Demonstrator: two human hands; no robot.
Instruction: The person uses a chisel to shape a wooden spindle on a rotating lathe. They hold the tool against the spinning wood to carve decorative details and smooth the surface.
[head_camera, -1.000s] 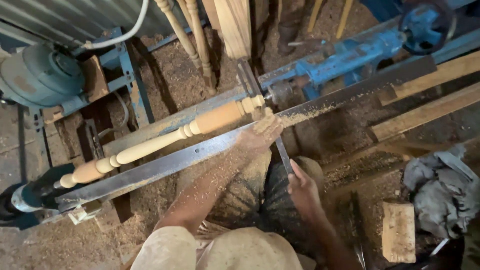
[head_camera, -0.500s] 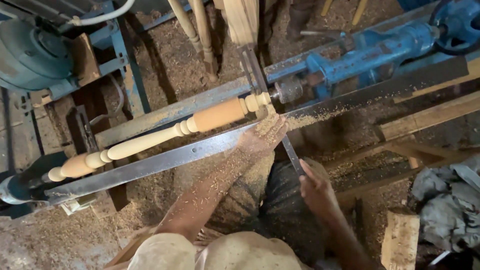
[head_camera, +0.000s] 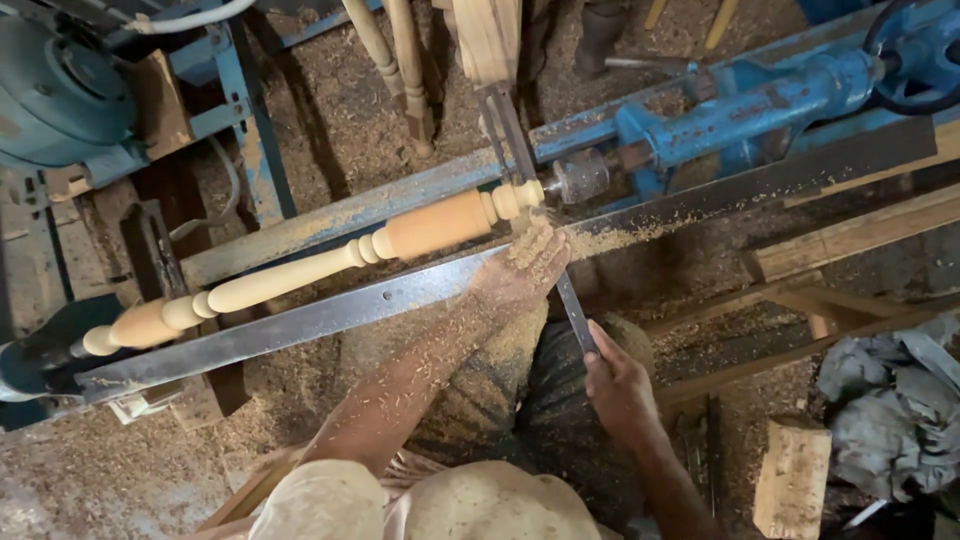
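1. A turned wooden spindle (head_camera: 300, 268) is mounted lengthwise in a lathe, running from the lower left up toward the centre of the view, with beads and rounded swellings along it.
2. The left hand (head_camera: 525, 265), coated in sawdust, lies on the long flat metal rest (head_camera: 300, 318) just below the right end of the spindle, fingers curled down over the blade of a chisel (head_camera: 572, 305) and pressing it onto the rest.
3. The right hand (head_camera: 618, 385) is closed around the chisel's lower end, nearer the body; the handle itself is hidden inside the fist.
4. The chisel's tip sits at the small bead at the spindle's right end, under the left fingers, so the exact contact cannot be made out.
5. The blue tailstock (head_camera: 740, 105) holds that end of the spindle from the right.
6. A grey-green motor (head_camera: 60, 95) sits at the upper left.
7. Sawdust (head_camera: 340, 120) covers the floor.
8. A short block of wood (head_camera: 792, 478) stands at the lower right, beside a heap of grey cloth (head_camera: 890, 410).
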